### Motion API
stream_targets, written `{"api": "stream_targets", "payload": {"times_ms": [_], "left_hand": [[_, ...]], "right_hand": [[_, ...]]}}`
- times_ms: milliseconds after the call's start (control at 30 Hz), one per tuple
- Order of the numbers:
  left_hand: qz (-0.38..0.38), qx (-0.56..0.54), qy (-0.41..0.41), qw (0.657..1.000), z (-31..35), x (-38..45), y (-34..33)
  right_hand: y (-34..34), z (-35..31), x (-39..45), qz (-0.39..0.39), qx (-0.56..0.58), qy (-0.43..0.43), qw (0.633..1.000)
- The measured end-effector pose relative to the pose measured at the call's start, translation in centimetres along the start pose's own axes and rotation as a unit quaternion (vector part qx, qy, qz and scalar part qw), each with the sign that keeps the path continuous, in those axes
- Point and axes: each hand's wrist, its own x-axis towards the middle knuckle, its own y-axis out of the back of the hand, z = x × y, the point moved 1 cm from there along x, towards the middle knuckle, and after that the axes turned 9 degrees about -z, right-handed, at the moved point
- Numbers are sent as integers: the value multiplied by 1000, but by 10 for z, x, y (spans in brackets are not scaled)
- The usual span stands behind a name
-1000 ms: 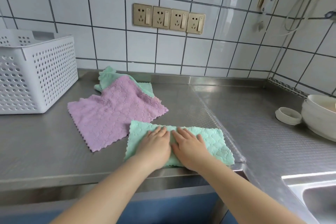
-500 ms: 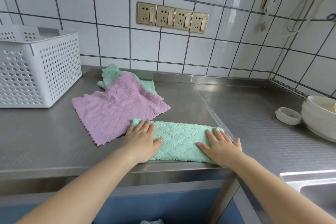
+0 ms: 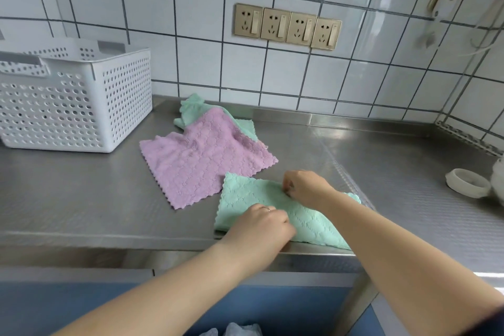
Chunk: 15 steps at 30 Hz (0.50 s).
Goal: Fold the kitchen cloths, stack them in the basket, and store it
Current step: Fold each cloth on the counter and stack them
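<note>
A mint green cloth [image 3: 245, 196], folded into a strip, lies at the front edge of the steel counter [image 3: 81, 199]. My left hand [image 3: 261, 224] rests on its near edge with curled fingers. My right hand [image 3: 305, 187] pinches the cloth's far edge near the middle. A purple cloth [image 3: 201, 161] lies unfolded just behind, overlapping another green cloth [image 3: 193, 109] by the wall. The white perforated basket [image 3: 73, 101] stands at the back left, apart from both hands.
A small white ring-shaped dish [image 3: 467, 183] and part of a white bowl sit at the right edge. Four wall sockets [image 3: 286, 26] hang above the counter on the tiled wall. Blue cabinet fronts run below the counter edge.
Both hands had spread outward, flat on the green cloth; now they have come back toward its middle with fingers curled, the right pinching the far edge. The view has shifted left.
</note>
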Motion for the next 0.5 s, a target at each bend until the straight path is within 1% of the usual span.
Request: {"api": "stream_targets", "payload": {"times_ms": [67, 167, 300, 367, 500], "left_hand": [[3, 21, -4, 1000, 0, 2, 2], [12, 45, -19, 999, -3, 4, 4], [15, 18, -18, 1000, -18, 13, 6], [5, -14, -25, 1000, -24, 20, 8], [-43, -23, 2, 999, -37, 37, 16]], "right_hand": [[2, 4, -2, -20, -13, 8, 1000], [8, 18, -15, -26, -30, -5, 999], [10, 46, -40, -23, -1, -37, 999], [6, 59, -53, -26, 22, -59, 998], [1, 72, -72, -22, 27, -89, 995]]}}
